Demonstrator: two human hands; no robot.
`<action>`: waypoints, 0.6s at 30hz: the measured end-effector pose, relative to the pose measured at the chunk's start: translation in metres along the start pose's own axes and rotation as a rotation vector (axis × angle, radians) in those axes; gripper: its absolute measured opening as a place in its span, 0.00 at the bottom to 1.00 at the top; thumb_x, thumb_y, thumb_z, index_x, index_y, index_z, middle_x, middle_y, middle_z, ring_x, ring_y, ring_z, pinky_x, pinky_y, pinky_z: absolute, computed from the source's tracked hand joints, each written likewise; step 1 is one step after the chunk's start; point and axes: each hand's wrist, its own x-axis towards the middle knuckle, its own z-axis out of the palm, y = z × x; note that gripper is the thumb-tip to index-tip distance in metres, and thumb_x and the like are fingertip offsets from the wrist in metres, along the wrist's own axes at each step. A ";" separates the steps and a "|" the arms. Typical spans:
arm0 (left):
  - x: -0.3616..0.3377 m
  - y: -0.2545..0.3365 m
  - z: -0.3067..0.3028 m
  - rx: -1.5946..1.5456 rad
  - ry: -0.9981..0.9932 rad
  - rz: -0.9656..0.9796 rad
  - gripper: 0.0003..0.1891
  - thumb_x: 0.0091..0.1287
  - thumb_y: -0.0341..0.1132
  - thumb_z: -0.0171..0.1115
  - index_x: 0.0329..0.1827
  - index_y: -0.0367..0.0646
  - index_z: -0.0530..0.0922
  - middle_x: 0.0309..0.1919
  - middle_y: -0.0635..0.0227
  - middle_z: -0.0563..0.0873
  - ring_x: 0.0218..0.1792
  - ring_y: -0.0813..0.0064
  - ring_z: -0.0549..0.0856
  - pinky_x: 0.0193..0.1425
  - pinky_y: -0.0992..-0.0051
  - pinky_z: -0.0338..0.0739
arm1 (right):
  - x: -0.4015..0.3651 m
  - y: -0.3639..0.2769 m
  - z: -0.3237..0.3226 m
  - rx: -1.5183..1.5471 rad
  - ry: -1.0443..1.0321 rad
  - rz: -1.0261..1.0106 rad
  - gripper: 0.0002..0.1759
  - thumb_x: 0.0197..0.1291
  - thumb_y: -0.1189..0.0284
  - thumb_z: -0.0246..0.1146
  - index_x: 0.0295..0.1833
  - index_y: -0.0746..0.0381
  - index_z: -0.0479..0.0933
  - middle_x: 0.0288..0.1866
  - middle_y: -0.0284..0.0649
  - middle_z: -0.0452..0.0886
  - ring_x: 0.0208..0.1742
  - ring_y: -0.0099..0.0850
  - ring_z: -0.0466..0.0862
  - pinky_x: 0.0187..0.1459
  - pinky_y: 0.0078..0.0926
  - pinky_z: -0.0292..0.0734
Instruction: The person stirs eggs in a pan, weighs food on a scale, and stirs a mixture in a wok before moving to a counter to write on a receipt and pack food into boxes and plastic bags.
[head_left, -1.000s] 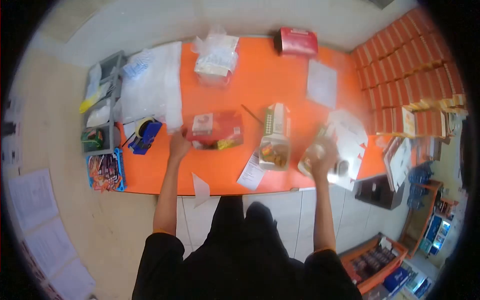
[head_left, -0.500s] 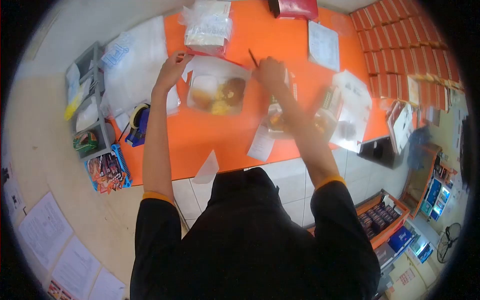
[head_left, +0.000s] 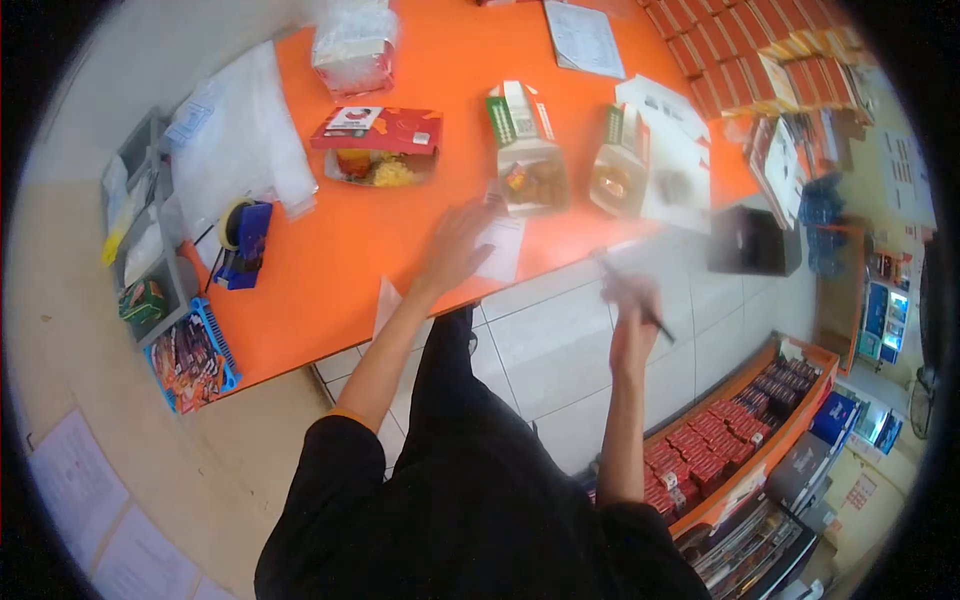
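Observation:
My left hand (head_left: 462, 243) lies with fingers spread over a white paper slip (head_left: 506, 252) near the orange table's front edge. My right hand (head_left: 632, 298), slightly blurred, is past that edge above the tiled floor, with its fingers closed round a dark pen (head_left: 660, 326). Beyond my left hand sits a red meal box (head_left: 408, 133), its lid partly lowered over yellow and orange-red food. Two small green-and-white cartons, a nearer one (head_left: 535, 175) and one farther right (head_left: 612, 180), stand with lids raised and food inside.
At left are a blue tape dispenser (head_left: 245, 255), white plastic bags (head_left: 235, 140) and a grey organiser (head_left: 180, 270). A plastic-wrapped stack (head_left: 355, 50) stands at the back. Folded red boxes (head_left: 740, 50) line the right side. A crate of red packets (head_left: 715, 440) is below right.
My left hand has left the meal box and come down to the paper slip. The box's lid has folded forward. My right hand has moved right and towards me with the pen. The view has shifted.

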 end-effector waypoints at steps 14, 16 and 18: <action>-0.038 -0.017 -0.028 0.098 0.104 -0.020 0.40 0.45 0.55 0.72 0.60 0.44 0.71 0.61 0.61 0.71 0.70 0.60 0.62 0.73 0.51 0.51 | 0.001 0.132 0.088 -0.197 -0.498 -0.091 0.08 0.55 0.78 0.64 0.38 0.64 0.71 0.27 0.34 0.78 0.30 0.18 0.78 0.34 0.18 0.75; -0.037 -0.019 -0.028 0.107 0.086 -0.035 0.41 0.45 0.55 0.72 0.60 0.44 0.70 0.62 0.62 0.71 0.70 0.61 0.61 0.73 0.51 0.50 | 0.018 0.141 0.099 -0.184 -0.530 -0.055 0.08 0.53 0.78 0.65 0.36 0.64 0.71 0.24 0.33 0.78 0.27 0.16 0.76 0.31 0.17 0.73; -0.037 -0.022 -0.026 0.109 0.067 -0.059 0.41 0.45 0.55 0.71 0.61 0.44 0.69 0.62 0.62 0.70 0.71 0.62 0.61 0.73 0.51 0.50 | 0.030 0.140 0.107 -0.220 -0.637 -0.097 0.08 0.52 0.78 0.64 0.35 0.63 0.71 0.22 0.32 0.77 0.23 0.15 0.74 0.27 0.16 0.70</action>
